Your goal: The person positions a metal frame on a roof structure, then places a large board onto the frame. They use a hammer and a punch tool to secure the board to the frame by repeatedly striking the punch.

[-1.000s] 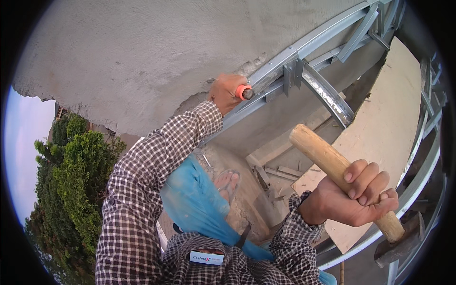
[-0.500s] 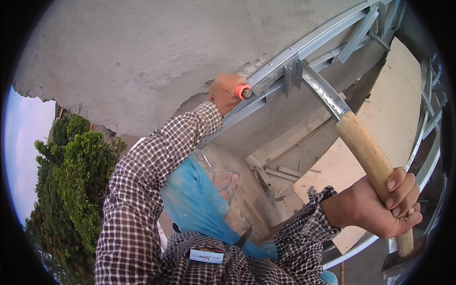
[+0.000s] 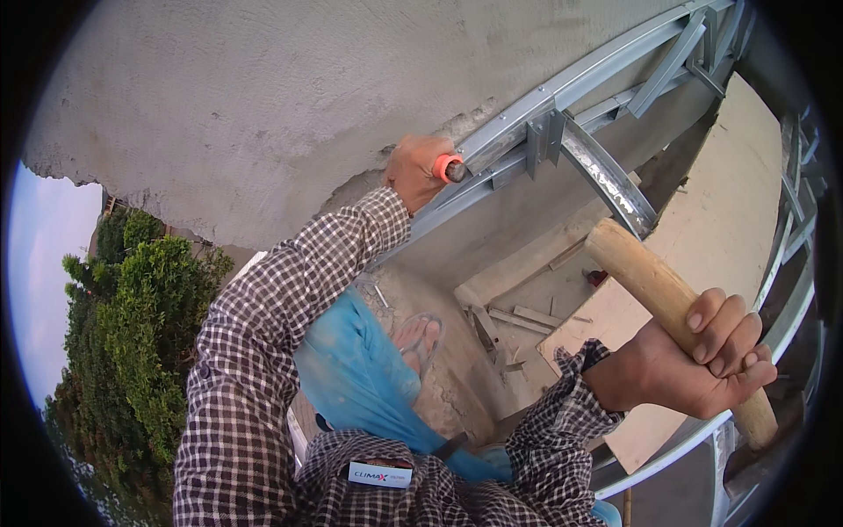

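My left hand point(image 3: 413, 170) is closed round a chisel with an orange grip guard point(image 3: 449, 168), its struck end facing me, held against the upper steel channel frame point(image 3: 571, 81) where it meets the grey plastered wall point(image 3: 228, 105). Chipped plaster runs along that joint. At the lower right my right hand point(image 3: 707, 360) grips the wooden handle point(image 3: 641, 272) of a hammer, whose dark metal head point(image 3: 760, 461) is partly in shadow at the rim. The chisel's tip is hidden.
A pale board point(image 3: 711, 202) and more steel framing point(image 3: 795, 228) curve along the right. Below are my sandalled foot point(image 3: 417, 342) on rough concrete, blue trousers and scattered offcuts point(image 3: 531, 321). Green trees point(image 3: 132, 342) and sky show past the wall's edge at left.
My right hand and the hammer are right of where they were a second ago, and slightly higher than half a second ago. My left hand and the chisel stay in place.
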The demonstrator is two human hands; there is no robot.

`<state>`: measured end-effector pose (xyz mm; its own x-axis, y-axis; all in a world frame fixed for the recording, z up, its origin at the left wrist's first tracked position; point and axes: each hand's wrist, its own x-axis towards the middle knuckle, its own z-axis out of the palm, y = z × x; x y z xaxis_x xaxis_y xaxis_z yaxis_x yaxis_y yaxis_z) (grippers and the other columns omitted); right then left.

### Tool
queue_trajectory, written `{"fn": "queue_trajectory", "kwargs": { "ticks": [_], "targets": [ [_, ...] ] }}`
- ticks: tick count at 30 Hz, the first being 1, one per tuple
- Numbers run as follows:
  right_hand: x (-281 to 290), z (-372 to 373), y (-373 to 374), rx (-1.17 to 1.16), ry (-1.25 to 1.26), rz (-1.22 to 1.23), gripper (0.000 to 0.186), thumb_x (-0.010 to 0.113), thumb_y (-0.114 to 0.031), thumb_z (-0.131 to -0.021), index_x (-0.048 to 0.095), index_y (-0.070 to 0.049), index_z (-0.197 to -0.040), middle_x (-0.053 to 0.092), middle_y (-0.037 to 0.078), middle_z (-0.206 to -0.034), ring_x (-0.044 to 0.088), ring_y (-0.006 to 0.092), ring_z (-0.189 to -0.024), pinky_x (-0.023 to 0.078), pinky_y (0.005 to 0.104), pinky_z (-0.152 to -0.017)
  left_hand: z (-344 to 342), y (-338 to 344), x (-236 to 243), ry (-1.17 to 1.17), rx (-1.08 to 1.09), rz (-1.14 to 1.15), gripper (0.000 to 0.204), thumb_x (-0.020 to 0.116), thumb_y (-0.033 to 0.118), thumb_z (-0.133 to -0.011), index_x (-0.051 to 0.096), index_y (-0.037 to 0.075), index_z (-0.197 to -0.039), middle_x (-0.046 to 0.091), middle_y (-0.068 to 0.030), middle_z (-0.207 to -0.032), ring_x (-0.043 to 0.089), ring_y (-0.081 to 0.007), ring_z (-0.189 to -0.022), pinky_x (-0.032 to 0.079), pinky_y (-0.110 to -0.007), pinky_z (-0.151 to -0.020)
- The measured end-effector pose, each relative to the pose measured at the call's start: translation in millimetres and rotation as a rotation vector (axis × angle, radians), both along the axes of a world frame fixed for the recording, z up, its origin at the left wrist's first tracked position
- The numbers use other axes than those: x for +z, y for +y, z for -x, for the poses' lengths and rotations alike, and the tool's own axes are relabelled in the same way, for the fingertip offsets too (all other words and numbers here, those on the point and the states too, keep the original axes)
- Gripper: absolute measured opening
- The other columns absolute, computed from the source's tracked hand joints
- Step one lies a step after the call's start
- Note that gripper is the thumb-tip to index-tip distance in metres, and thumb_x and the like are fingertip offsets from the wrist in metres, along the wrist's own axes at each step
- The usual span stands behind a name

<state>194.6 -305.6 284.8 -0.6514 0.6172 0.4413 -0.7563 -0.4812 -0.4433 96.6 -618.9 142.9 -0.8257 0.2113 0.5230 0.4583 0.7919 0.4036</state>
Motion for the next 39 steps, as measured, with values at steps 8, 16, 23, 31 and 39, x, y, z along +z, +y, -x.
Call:
{"fn": "queue_trajectory", "kwargs": {
  "ticks": [8, 16, 23, 31, 39],
  "targets": [
    [-154.4, -36.2, -158.5, 0.805, -0.821, -0.449, 0.025, 0.067, -0.023, -0.098, 0.052, -0.006, -0.089, 0.046, -0.002, -0.060, 0.044, 0.0075, -0.046, 0.038, 0.0269, -0.042, -0.7, -6.0, 3.5, 0.006, 0.021, 0.066, 0.022, 0.077, 0.024, -0.085, 0.062, 0.009, -0.077, 0.061, -0.0089, -0.071, 0.059, -0.0278, -0.066, 0.046, -0.041, -0.064],
    [11.4, -6.2, 14.4, 0.061, 0.148, -0.071, 0.029, 0.044, -0.020, -0.105, 0.036, -0.016, -0.078, 0.028, -0.005, -0.056, 0.031, 0.0047, -0.048, 0.039, 0.0239, -0.049, -1.2, 5.2, 5.1, -0.016, 0.051, -0.002, 0.025, 0.076, 0.024, -0.085, 0.060, 0.009, -0.073, 0.062, -0.0091, -0.069, 0.060, -0.0268, -0.062, 0.046, -0.040, -0.059],
    [-137.1, -35.3, -133.0, 0.769, -0.728, -0.147, 0.023, 0.062, -0.022, -0.100, 0.046, -0.010, -0.090, 0.038, -0.004, -0.060, 0.037, 0.0075, -0.045, 0.037, 0.0271, -0.043, 3.0, -2.1, 3.8, 0.106, 0.035, 0.108, 0.024, 0.077, 0.024, -0.082, 0.061, 0.007, -0.074, 0.063, -0.0095, -0.070, 0.061, -0.0279, -0.063, 0.046, -0.040, -0.058],
    [-34.0, -17.4, -29.7, 0.245, -0.183, -0.042, 0.030, 0.049, -0.037, -0.106, 0.039, -0.011, -0.094, 0.033, -0.003, -0.060, 0.038, 0.0082, -0.048, 0.039, 0.0270, -0.042, -6.6, -4.8, 6.2, -0.061, 0.107, -0.003, 0.021, 0.077, 0.022, -0.083, 0.063, 0.008, -0.075, 0.064, -0.0095, -0.072, 0.061, -0.0268, -0.063, 0.046, -0.039, -0.057],
    [-146.4, -31.8, -137.0, 0.583, -0.739, -0.273, 0.031, 0.063, -0.023, -0.098, 0.049, -0.008, -0.076, 0.045, -0.005, -0.059, 0.046, 0.0069, -0.049, 0.040, 0.0261, -0.046, 3.7, 5.4, 8.2, -0.023, 0.085, 0.093, 0.022, 0.078, 0.024, -0.083, 0.063, 0.009, -0.075, 0.064, -0.0079, -0.074, 0.060, -0.0278, -0.071, 0.047, -0.042, -0.073]
  ]
}}
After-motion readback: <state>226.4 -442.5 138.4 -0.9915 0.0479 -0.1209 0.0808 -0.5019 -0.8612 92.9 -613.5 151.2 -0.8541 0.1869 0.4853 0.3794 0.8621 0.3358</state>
